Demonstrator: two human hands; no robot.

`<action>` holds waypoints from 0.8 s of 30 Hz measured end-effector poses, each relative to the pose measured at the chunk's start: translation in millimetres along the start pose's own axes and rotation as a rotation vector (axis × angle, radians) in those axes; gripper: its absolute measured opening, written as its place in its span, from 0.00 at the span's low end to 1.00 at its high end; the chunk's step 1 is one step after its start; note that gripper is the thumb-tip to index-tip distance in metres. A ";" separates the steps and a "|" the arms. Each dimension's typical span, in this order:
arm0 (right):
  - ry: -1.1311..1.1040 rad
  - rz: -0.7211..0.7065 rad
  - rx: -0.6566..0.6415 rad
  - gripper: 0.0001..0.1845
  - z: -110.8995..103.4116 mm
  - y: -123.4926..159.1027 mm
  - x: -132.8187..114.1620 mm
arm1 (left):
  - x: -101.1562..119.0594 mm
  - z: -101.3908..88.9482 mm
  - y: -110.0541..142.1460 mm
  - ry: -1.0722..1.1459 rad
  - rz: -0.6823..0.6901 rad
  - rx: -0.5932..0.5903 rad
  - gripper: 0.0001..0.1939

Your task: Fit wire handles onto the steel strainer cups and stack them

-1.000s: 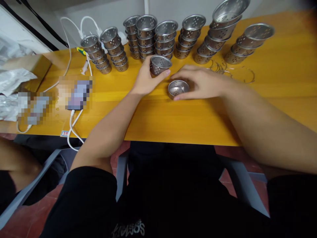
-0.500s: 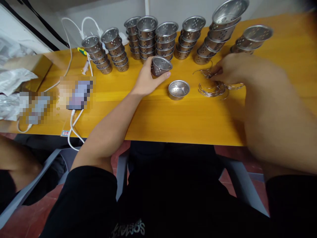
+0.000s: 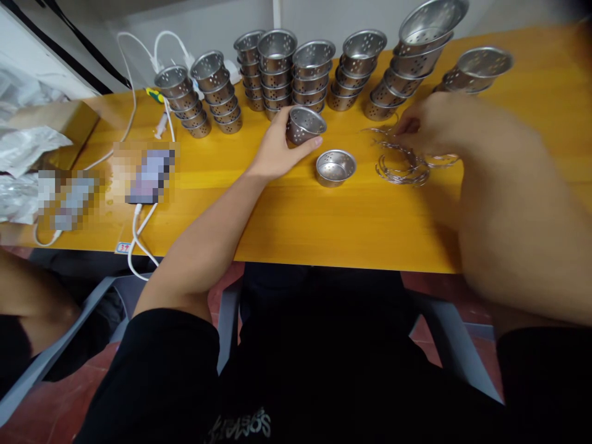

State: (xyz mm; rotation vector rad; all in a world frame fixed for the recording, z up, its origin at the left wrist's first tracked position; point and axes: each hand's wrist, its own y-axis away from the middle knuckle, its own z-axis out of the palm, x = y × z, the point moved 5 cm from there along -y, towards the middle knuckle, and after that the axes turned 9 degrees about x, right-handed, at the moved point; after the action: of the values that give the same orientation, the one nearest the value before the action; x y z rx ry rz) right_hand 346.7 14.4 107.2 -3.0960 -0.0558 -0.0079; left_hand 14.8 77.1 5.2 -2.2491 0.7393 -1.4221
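Slightly tilted in my left hand (image 3: 276, 148) is a perforated metal cup (image 3: 306, 125), held between the thumb and the fingers. A second, shallower-looking metal cup (image 3: 335, 168) stands upright on the table just in front of it. My right hand (image 3: 432, 126) is over a loose tangle of thin wire rings (image 3: 403, 172), its thumb and fingertips pinched together on wire. How many strands are in that pinch cannot be made out. Part of the wire is hidden beneath the right hand.
Leaning stacks of perforated cups (image 3: 312, 68) line the back of the yellow table (image 3: 296, 228). Phones (image 3: 152, 176) with white cables lie at left, near a cardboard box (image 3: 76, 132) and plastic bags (image 3: 34, 148). Another person's arm (image 3: 32, 308) shows at lower left.
My right hand has lifted slightly, and the wire rings beneath it have shifted and spread. My left hand keeps its hold on the cup, nearly still.
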 end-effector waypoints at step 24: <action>-0.558 -0.056 0.473 0.14 -7.1 12.5 -15.5 | 16.2 9.2 1.8 0.045 -0.018 -0.036 0.46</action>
State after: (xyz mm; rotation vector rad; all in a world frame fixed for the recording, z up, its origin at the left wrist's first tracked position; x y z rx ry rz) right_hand 331.6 1.0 113.6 -2.5304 -0.1390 0.7472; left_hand 28.4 66.1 11.8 -2.2624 0.7669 -1.4836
